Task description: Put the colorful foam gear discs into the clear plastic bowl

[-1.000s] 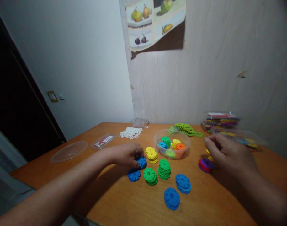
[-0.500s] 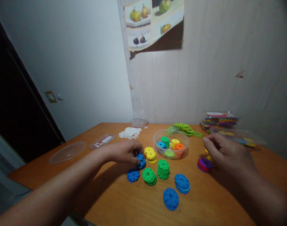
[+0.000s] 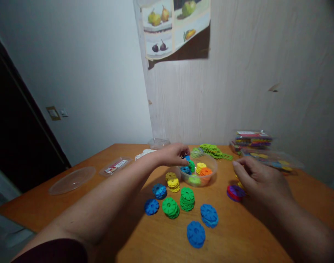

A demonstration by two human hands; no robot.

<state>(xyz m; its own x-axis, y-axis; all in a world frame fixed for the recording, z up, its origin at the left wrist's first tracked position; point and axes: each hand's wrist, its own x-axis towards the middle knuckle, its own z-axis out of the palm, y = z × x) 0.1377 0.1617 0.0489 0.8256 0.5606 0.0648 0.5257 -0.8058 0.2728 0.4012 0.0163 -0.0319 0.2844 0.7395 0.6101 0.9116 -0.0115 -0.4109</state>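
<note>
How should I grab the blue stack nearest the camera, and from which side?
Probably pinch the blue stack by opposite edges of its notched rim, reaching down from the near side: its round discs lie flat on one another, and the neighbouring blue stack and taller green stack stand farther back.

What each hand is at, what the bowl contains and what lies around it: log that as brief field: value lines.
Left hand: holding blue piece, number unclear, at left rim of clear bowl
Right hand: beside purple-and-red stack; grip hidden
In bowl: green discs, blue discs, yellow discs, orange discs, light green discs
Nearer than bowl: yellow stacks, green stacks, blue stacks
Behind bowl: lime pieces
Table's left side: clear round lid, labelled case
</note>
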